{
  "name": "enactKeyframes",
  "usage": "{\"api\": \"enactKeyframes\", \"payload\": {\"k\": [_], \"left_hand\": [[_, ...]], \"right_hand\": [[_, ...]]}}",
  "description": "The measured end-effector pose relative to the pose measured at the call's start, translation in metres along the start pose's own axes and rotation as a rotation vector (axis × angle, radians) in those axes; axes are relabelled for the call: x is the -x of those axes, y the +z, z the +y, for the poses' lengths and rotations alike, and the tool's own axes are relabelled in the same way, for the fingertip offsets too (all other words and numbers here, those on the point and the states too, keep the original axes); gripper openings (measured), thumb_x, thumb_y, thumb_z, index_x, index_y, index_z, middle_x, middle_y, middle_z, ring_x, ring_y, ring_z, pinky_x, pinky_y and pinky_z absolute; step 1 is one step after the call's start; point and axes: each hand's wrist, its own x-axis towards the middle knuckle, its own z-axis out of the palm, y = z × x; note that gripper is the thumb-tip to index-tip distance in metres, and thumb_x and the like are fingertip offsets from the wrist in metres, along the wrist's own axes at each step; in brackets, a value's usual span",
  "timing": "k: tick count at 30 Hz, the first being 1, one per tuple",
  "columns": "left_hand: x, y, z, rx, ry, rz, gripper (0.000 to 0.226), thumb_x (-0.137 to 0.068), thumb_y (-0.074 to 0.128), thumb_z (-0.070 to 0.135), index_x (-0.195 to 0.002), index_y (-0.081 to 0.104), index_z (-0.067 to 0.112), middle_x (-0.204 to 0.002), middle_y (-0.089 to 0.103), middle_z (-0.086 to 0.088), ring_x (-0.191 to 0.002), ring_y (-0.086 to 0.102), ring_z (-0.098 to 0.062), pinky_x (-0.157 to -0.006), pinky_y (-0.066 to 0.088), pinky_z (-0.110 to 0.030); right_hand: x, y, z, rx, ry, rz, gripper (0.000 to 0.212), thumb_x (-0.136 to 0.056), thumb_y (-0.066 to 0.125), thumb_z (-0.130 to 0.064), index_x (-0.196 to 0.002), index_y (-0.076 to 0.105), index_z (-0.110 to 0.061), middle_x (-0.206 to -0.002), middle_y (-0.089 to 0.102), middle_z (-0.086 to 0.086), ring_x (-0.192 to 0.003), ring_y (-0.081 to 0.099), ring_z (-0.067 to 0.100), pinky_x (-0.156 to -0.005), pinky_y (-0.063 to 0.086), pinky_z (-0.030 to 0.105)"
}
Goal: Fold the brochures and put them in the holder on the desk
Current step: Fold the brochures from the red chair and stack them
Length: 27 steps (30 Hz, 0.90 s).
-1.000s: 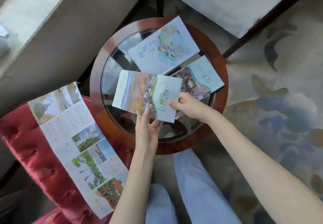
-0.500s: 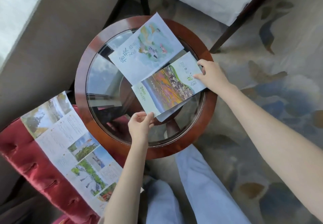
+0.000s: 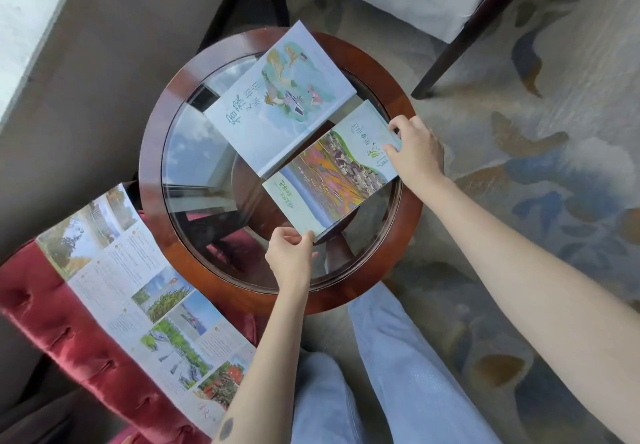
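- On the round glass tabletop [image 3: 154, 152], the folded landscape brochure [image 3: 332, 180] lay at the right side, its upper edge meeting a pale-blue brochure [image 3: 277, 104]; could not tell which overlapped.
- My left hand [image 3: 291, 258] pinched the landscape brochure's near corner, fingers curled.
- My right hand [image 3: 417, 154] gripped its far right corner, thumb on top.
- A paper edge showed under the landscape brochure; could not tell what.
- A long unfolded brochure [image 3: 138, 305] lay open on the red cushioned seat [image 3: 52, 322], left of the tabletop.
- My legs [image 3: 398, 374] in light jeans were nearest me.
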Motion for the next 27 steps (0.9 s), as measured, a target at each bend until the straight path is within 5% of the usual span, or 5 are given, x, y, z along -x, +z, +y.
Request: {"api": "enactKeyframes", "payload": {"k": [5, 16, 19, 22, 27], "left_hand": [[0.000, 0.007, -0.001, -0.028, 0.004, 0.039, 0.012, -0.079, 0.066, 0.018, -0.083, 0.057, 0.012, -0.079, 0.061, -0.001, -0.079, 0.066, -0.023, -0.076, 0.053, -0.032], [0.000, 0.004, -0.005, -0.027, 0.060, 0.032, 0.026, -0.080, 0.069, 0.023, -0.102, 0.057, 0.016, -0.083, 0.062, 0.003, -0.069, 0.054, 0.000, -0.060, 0.035, -0.008], [0.001, 0.002, -0.008, 0.022, 0.033, 0.066, 0.024, -0.086, 0.061, 0.025, -0.107, 0.056, 0.015, -0.090, 0.061, 0.002, -0.079, 0.056, -0.007, -0.073, 0.039, -0.019], [0.005, -0.011, -0.020, 0.073, 0.031, 0.091, 0.018, -0.091, 0.049, 0.023, -0.106, 0.057, 0.017, -0.095, 0.058, 0.006, -0.088, 0.054, -0.009, -0.078, 0.037, -0.023], [-0.002, -0.052, -0.055, 0.135, 0.068, 0.173, 0.017, -0.092, 0.046, 0.016, -0.098, 0.061, 0.022, -0.090, 0.060, 0.016, -0.081, 0.054, 0.009, -0.069, 0.036, -0.008]], "right_hand": [[0.000, -0.001, -0.001, -0.002, 0.010, -0.009, 0.029, -0.090, 0.058, -0.019, -0.117, 0.052, -0.013, -0.117, 0.054, 0.010, -0.106, 0.053, 0.028, -0.081, 0.043, 0.035], [0.012, 0.000, -0.008, 0.104, -0.028, 0.085, 0.031, -0.089, 0.052, -0.010, -0.120, 0.051, -0.011, -0.121, 0.051, 0.011, -0.112, 0.045, 0.028, -0.091, 0.038, 0.037], [0.031, 0.010, -0.028, 0.115, -0.209, 0.139, 0.039, -0.089, 0.048, -0.010, -0.128, 0.048, -0.008, -0.132, 0.047, 0.013, -0.123, 0.041, 0.027, -0.100, 0.034, 0.038], [0.052, 0.033, -0.052, 0.128, -0.349, -0.006, 0.051, -0.096, 0.039, -0.021, -0.144, 0.028, -0.005, -0.152, 0.026, 0.016, -0.142, 0.020, 0.028, -0.116, 0.015, 0.042], [0.054, 0.072, -0.081, 0.237, -0.255, -0.024, 0.064, -0.099, 0.026, -0.037, -0.147, 0.005, -0.001, -0.157, 0.004, 0.017, -0.146, 0.003, 0.028, -0.118, 0.000, 0.044]]}}
